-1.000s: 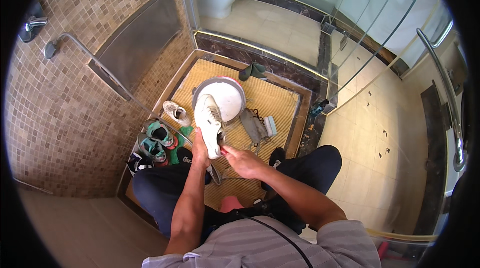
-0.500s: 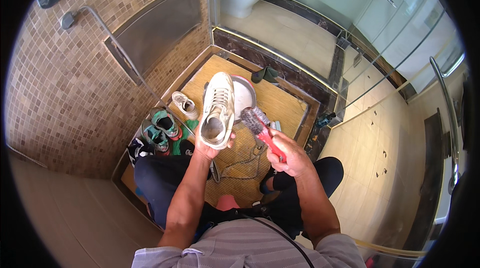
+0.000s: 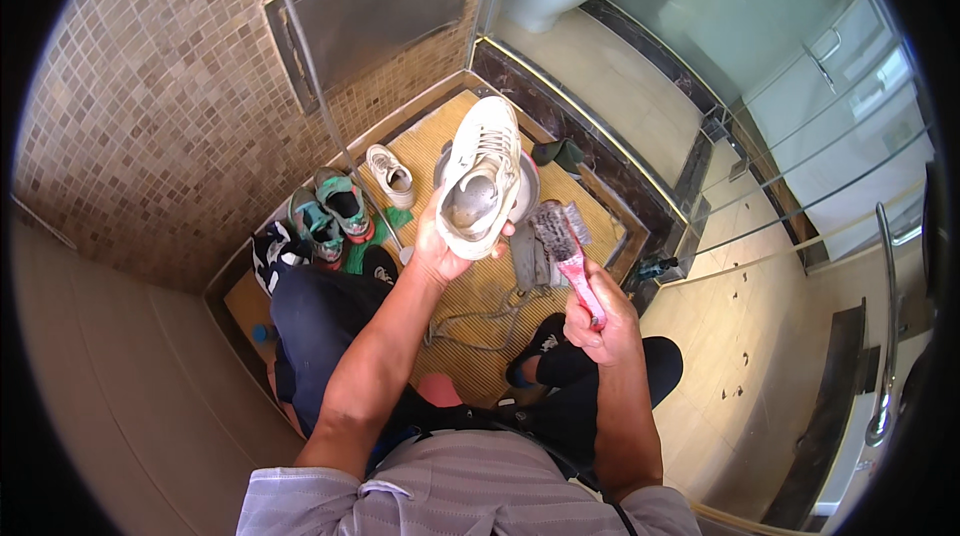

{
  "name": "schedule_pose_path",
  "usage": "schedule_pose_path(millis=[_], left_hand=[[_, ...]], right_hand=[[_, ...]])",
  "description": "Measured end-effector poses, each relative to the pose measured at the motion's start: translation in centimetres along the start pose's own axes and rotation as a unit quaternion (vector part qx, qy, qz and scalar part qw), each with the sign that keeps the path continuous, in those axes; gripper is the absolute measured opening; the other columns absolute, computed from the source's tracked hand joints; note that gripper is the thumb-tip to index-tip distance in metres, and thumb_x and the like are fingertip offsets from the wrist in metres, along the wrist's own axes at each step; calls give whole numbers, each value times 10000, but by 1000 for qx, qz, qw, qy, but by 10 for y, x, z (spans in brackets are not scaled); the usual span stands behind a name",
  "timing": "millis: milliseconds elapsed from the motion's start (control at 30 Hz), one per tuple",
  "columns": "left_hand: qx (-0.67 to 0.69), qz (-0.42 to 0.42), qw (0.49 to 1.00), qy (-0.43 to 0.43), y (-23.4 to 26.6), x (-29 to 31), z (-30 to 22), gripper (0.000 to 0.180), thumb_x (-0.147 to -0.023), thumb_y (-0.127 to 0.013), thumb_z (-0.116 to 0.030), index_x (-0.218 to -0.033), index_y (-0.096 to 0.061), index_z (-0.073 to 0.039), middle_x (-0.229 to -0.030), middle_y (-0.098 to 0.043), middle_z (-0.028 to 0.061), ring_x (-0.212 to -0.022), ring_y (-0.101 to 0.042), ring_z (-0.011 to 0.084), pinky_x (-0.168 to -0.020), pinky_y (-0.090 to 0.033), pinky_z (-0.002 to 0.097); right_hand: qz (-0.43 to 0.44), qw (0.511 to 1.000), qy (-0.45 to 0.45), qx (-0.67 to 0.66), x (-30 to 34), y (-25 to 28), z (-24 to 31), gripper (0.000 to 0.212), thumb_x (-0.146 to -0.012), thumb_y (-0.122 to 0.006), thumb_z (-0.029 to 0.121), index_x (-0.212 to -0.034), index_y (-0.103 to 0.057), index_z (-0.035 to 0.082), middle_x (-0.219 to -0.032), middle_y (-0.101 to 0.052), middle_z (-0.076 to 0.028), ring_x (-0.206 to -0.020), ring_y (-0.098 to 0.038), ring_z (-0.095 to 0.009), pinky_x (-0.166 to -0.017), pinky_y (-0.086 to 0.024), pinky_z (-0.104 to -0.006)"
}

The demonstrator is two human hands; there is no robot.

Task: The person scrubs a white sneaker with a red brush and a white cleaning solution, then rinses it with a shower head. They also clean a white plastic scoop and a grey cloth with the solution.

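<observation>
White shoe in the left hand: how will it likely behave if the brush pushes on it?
The white shoe would likely give around its open, hollow collar. Its toe may swing, since the left hand supports it only near the heel.

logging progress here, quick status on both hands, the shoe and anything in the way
Left hand holding off-white shoe, opening facing up. Right hand gripping red-handled brush, apart from shoe. Round tub partly hidden behind shoe; nothing seen blocking either hand.

Well lit. Yellow ribbed mat fairly even; beige tiled floor beyond its right edge brighter. Glare on clear glass panels. Toe of off-white lace-up shoe near washed out. Fisheye bowing, black rim.
</observation>
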State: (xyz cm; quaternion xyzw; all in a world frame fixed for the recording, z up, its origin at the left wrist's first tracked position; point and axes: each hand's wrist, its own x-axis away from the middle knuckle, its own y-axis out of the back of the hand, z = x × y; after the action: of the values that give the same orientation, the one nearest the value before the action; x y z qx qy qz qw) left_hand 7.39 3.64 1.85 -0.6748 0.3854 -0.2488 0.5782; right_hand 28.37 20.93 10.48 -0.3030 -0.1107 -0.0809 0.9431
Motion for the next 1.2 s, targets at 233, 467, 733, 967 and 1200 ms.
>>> schedule_pose_path(millis=[233, 467, 733, 967, 1200], left_hand=[[5, -20, 1000, 4, -6, 2, -4, 612, -1057, -344, -572, -1440, -522, -129, -1249, -679, 172, -906, -701, 409, -587, -586, 531], [-48, -137, 987, -63, -10, -1, 14, 520, -1106, -369, -448, -1388, -568, -60, -1189, -710, 138, -999, -717, 261, -863, -621, 443], [-311, -244, 910, -130, 81, -22, 0, 605, -1102, -390, -527, -1453, -510, -48, -1294, -668, 79, -1119, -657, 203, -955, -540, 383], [-439, -235, 867, -30, 141, -75, -38, 573, -909, -791, -133, -1423, -538, -119, -1153, -693, -18, -928, -651, 96, -662, -527, 252], [-575, -285, 766, 36, 230, -136, -26, 619, -783, -735, 76, -1342, -491, -32, -1119, -679, 91, -920, -664, 181, -679, -539, 298]], right_hand=[[1, 997, 17, 71, 8, -16, -1, 522, -1117, -420, 315, -1555, -367, 36, -673, -505, -32, -412, -354, -64, -399, -313, -223], [-86, 918, 51, 383, -30, -32, -35, 496, -1090, -484, 284, -1555, -454, 117, -671, -543, -9, -572, -527, -96, -530, -444, -287], [-142, 915, -5, 377, -86, 8, -58, 497, -1092, -489, 302, -1505, -489, 25, -710, -531, 15, -622, -510, -82, -591, -433, -274], [-242, 960, -53, 127, -98, 79, -43, 469, -1108, -467, 345, -1481, -485, 60, -704, -540, 7, -488, -403, -73, -458, -321, -234], [-246, 927, 144, 243, -113, 152, -92, 464, -1098, -489, 328, -1486, -469, 75, -797, -526, -36, -579, -436, -85, -447, -296, -228]])
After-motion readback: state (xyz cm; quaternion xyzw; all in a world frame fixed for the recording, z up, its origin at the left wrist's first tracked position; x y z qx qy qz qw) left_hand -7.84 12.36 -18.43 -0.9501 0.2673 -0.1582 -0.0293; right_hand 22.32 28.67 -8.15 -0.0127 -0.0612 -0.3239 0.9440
